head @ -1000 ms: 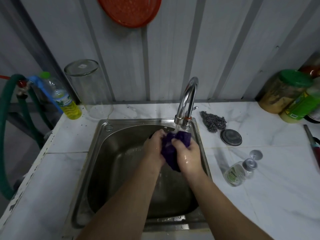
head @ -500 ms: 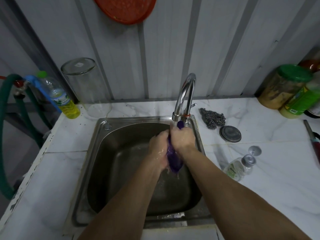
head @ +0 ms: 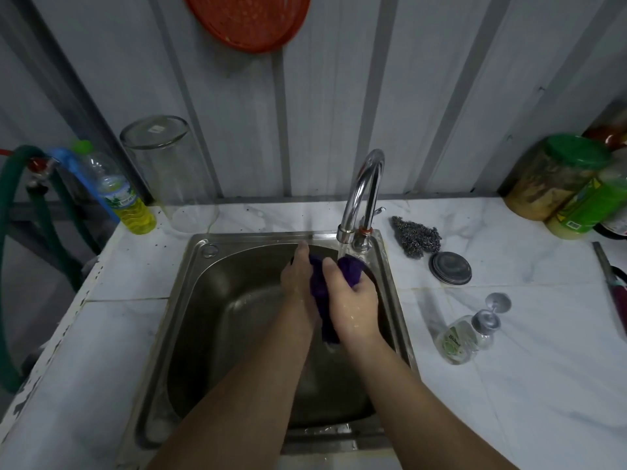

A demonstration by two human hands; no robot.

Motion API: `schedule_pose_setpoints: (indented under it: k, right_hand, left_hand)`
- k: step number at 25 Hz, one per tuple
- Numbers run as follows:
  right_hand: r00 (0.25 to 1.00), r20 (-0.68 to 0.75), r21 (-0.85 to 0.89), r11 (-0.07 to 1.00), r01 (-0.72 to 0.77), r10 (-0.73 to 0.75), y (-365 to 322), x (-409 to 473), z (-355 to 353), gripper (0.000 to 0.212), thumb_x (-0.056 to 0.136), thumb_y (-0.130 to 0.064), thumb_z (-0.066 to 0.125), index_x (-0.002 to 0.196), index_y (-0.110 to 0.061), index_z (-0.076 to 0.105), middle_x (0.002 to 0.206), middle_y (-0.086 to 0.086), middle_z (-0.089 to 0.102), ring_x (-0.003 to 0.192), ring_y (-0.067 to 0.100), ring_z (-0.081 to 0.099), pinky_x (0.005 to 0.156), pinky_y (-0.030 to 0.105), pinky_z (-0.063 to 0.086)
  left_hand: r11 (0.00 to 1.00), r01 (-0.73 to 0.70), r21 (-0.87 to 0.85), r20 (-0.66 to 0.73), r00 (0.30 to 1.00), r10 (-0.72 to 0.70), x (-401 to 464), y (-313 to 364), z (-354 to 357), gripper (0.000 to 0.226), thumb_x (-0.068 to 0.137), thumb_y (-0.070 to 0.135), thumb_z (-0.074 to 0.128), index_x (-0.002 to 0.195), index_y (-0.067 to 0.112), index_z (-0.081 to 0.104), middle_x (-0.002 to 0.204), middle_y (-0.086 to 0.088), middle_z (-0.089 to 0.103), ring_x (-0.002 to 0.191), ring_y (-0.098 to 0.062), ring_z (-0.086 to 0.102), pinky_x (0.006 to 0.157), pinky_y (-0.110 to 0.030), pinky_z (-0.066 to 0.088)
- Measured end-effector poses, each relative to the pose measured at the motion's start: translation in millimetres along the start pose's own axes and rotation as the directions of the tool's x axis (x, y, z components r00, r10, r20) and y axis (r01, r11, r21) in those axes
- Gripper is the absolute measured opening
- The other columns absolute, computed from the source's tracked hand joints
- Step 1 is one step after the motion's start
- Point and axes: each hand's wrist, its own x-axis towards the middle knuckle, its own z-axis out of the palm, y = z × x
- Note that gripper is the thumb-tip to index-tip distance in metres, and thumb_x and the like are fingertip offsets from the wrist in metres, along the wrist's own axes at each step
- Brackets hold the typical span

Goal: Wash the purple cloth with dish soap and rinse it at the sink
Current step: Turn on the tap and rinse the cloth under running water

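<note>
Where the counter's left edge meets the wall, a green hose [head: 10, 266] hangs beside a bottle of yellow liquid [head: 127, 201] and an upturned glass jar [head: 166, 171]. In the steel sink [head: 210, 334], the left hand [head: 298, 276] and the right hand [head: 353, 300] both curl round the purple cloth [head: 334, 283], bunched between them under the water running from the tap [head: 361, 195]. Right of the sink lie a steel scourer [head: 415, 235], a round lid [head: 449, 268] and the dish soap bottle [head: 466, 335], tipped on its side. Two green-capped jars [head: 556, 178] stand at the far right.
</note>
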Motion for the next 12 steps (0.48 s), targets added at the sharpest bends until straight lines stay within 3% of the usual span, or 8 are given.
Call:
schedule_pose_setpoints:
  k: [3, 7, 9, 11, 12]
  right_hand:
    - [0.988, -0.141, -0.211, 0.977, 0.031, -0.062, -3.9, 20.9, 5.7, 0.045, 0.089, -0.056, 0.062, 0.063, -0.02, 0.064, 0.054, -0.002, 0.068, 0.05, 0.006, 0.066, 0.054, 0.027, 0.05]
    - [0.986, -0.165, -0.4, 0.911, -0.1, 0.035, -6.8, 57.3, -12.4, 0.055, 0.095, -0.058, 0.053, 0.066, -0.013, 0.065, 0.056, 0.001, 0.065, 0.036, 0.003, 0.058, 0.036, 0.014, 0.04]
    - [0.984, -0.108, -0.412, 0.895, -0.173, 0.141, -3.5, 68.0, -23.0, 0.054, 0.095, -0.061, 0.051, 0.082, -0.012, 0.07, 0.075, 0.007, 0.072, 0.061, 0.013, 0.07, 0.055, 0.024, 0.055]
    - [0.956, -0.081, -0.335, 0.896, -0.292, 0.281, -7.0, 75.2, -35.3, 0.056, 0.093, -0.063, 0.052, 0.105, -0.01, 0.069, 0.097, 0.014, 0.074, 0.089, 0.03, 0.072, 0.082, 0.041, 0.06]
    - [0.938, -0.051, -0.275, 0.898, -0.344, 0.343, -11.2, 76.2, -41.3, 0.057, 0.093, -0.063, 0.054, 0.112, -0.01, 0.067, 0.1, 0.015, 0.073, 0.092, 0.033, 0.071, 0.082, 0.043, 0.059]
  left_hand:
    - [0.999, -0.032, 0.029, 0.039, 0.999, 0.031, -5.5, -16.1, 1.5, 0.047, 0.095, 0.052, 0.055, 0.089, 0.011, 0.075, 0.079, -0.012, 0.077, 0.071, -0.025, 0.075, 0.07, -0.038, 0.058]
    - [0.999, 0.027, 0.039, 0.144, 0.989, -0.032, -17.9, -25.2, 4.4, 0.037, 0.098, 0.04, 0.056, 0.104, 0.009, 0.075, 0.104, -0.023, 0.078, 0.094, -0.036, 0.076, 0.085, -0.049, 0.062]
    - [0.997, 0.069, 0.045, 0.177, 0.981, -0.076, -20.3, -25.8, 1.3, 0.031, 0.098, 0.039, 0.058, 0.104, 0.014, 0.075, 0.095, -0.018, 0.081, 0.09, -0.036, 0.077, 0.077, -0.048, 0.064]
    - [0.993, 0.099, 0.065, 0.229, 0.967, -0.111, -22.1, -24.3, -10.5, 0.027, 0.098, 0.036, 0.058, 0.107, 0.015, 0.073, 0.089, -0.015, 0.082, 0.089, -0.036, 0.077, 0.075, -0.047, 0.064]
    - [0.991, 0.103, 0.08, 0.263, 0.957, -0.121, -22.3, -22.6, -18.9, 0.027, 0.099, 0.033, 0.057, 0.108, 0.013, 0.073, 0.089, -0.015, 0.082, 0.088, -0.035, 0.078, 0.074, -0.047, 0.064]
